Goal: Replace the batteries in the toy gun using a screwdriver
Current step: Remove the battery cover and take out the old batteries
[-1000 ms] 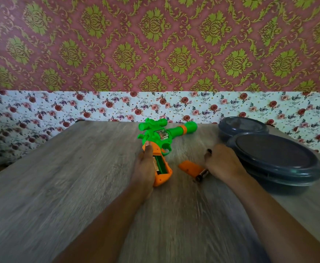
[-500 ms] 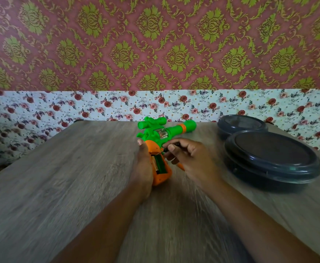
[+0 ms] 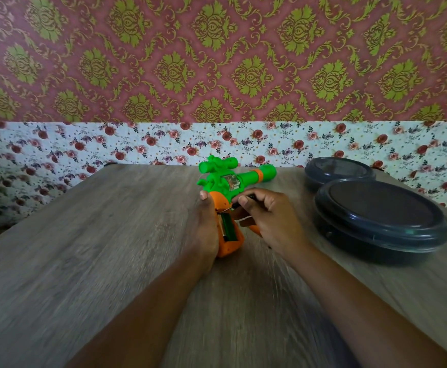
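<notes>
The toy gun (image 3: 233,181) lies mid-desk, left hand (image 3: 206,227) clamping its orange handle. The battery bay (image 3: 228,227) is already open; the right hand (image 3: 267,219), at three o'clock, pinches the screwdriver (image 3: 239,203) there. Swapping and closing remain, I'd judge.

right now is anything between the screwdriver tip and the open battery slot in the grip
Nothing visible. The right hand holds the screwdriver with its tip just above the open compartment in the toy gun. The left hand steadies the grip from the side, clear of the opening.
</notes>
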`<state>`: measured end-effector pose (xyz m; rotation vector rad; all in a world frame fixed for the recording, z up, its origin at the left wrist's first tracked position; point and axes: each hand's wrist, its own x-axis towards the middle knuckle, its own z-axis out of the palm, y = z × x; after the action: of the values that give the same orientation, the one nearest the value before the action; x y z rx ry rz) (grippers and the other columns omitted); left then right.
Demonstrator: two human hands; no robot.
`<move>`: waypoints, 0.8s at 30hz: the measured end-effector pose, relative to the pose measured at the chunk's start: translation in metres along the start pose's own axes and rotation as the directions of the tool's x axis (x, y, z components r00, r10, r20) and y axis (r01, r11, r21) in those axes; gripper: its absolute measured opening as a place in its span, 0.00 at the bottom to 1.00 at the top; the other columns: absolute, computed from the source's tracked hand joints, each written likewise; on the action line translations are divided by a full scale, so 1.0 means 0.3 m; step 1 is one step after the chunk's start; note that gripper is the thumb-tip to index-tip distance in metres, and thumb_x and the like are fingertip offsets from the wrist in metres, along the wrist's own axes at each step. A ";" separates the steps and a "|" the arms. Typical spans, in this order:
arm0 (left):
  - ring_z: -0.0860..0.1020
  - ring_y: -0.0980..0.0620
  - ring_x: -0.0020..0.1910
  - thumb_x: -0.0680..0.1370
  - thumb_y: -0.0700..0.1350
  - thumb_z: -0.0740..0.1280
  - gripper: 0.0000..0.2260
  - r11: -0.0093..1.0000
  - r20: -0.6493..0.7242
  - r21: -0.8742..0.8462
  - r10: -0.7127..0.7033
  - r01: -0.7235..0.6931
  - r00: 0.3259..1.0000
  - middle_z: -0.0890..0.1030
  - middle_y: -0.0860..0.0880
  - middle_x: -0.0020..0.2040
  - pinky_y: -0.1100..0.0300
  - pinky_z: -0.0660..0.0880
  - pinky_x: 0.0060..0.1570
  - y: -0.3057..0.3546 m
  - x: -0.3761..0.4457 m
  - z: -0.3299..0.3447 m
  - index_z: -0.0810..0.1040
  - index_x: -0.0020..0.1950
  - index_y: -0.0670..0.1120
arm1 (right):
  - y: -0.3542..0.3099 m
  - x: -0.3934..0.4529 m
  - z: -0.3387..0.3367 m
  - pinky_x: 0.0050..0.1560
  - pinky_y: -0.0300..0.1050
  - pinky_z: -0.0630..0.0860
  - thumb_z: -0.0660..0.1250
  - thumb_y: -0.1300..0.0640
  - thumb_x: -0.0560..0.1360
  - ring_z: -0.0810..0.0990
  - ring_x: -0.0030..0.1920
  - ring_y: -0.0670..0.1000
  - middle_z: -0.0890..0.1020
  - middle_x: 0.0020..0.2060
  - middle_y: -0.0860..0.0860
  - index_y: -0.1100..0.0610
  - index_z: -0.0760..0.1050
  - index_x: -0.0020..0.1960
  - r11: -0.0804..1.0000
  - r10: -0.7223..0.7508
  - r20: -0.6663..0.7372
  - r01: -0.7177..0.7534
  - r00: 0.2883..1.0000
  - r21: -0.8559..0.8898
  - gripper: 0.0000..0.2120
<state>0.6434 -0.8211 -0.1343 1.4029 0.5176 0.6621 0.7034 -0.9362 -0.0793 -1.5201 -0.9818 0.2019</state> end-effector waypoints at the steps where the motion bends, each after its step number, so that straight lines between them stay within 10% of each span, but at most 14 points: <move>1: 0.79 0.47 0.59 0.58 0.83 0.51 0.49 1.000 -0.008 -0.004 0.002 -0.002 1.000 0.80 0.47 0.61 0.41 0.72 0.63 0.008 -0.009 0.002 0.72 0.68 0.54 | -0.002 0.000 -0.001 0.36 0.33 0.77 0.62 0.62 0.77 0.81 0.38 0.47 0.82 0.37 0.55 0.58 0.79 0.45 1.000 0.005 -0.006 -0.005 1.000 -0.002 0.08; 9: 0.81 0.46 0.45 0.67 0.73 0.46 0.37 0.997 -0.069 -0.055 -0.059 0.056 0.996 0.81 0.41 0.49 0.52 0.79 0.46 0.063 -0.050 0.018 0.75 0.58 0.47 | -0.033 0.001 -0.020 0.44 0.48 0.80 0.60 0.60 0.78 0.81 0.36 0.50 0.81 0.32 0.52 0.55 0.77 0.41 0.998 0.037 -0.045 -0.035 0.998 0.043 0.11; 15: 0.80 0.42 0.50 0.80 0.51 0.61 0.03 0.998 -0.133 0.027 -0.056 0.060 0.990 0.79 0.40 0.53 0.42 0.77 0.55 0.071 -0.044 0.020 0.71 0.48 0.53 | -0.036 0.001 -0.039 0.40 0.39 0.80 0.60 0.61 0.78 0.81 0.36 0.49 0.81 0.33 0.55 0.56 0.78 0.41 0.999 -0.016 -0.023 0.017 1.000 0.042 0.10; 24: 0.79 0.48 0.40 0.79 0.40 0.62 0.07 0.997 -0.101 -0.026 -0.073 0.071 0.992 0.79 0.45 0.42 0.56 0.76 0.39 0.079 -0.044 0.019 0.70 0.46 0.53 | -0.040 0.010 -0.047 0.34 0.40 0.76 0.52 0.58 0.81 0.77 0.31 0.47 0.77 0.33 0.52 0.57 0.69 0.41 0.993 0.061 -0.115 -0.048 0.992 0.105 0.13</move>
<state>0.6353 -0.8333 -0.1109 1.3282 0.6364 0.6815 0.7089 -0.9459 -0.0641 -1.4495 -0.8250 0.1960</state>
